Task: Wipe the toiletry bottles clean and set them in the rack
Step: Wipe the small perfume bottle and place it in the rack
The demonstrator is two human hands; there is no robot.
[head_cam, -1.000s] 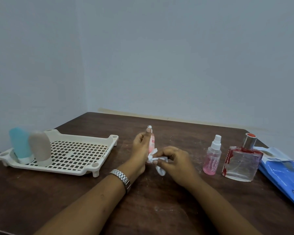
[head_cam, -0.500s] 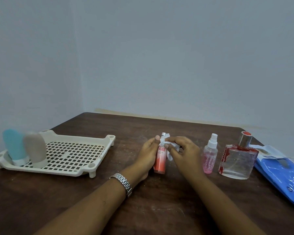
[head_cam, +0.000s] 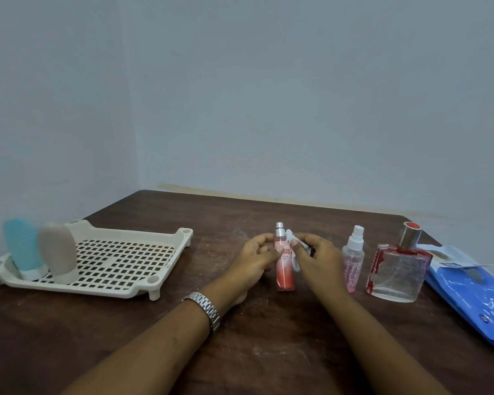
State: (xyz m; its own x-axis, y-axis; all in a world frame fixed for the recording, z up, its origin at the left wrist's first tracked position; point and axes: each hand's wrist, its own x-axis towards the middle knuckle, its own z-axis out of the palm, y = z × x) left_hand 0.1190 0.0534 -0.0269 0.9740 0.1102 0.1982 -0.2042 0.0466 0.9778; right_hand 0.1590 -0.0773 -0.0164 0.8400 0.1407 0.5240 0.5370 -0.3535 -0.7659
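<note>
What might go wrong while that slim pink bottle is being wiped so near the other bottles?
The right hand, rubbing the white wipe on the slim pink bottle, sits close to the small spray bottle; a stray nudge could topple it against the square glass perfume bottle. The left hand holds the slim bottle by only a few fingers, so it might slip.

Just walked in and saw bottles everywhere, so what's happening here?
A person is cleaning toiletry bottles. The left hand holds a slim pink spray bottle upright on the table while the right hand rubs it with a white wipe. Two bottles stand in the rack; two others wait.
</note>
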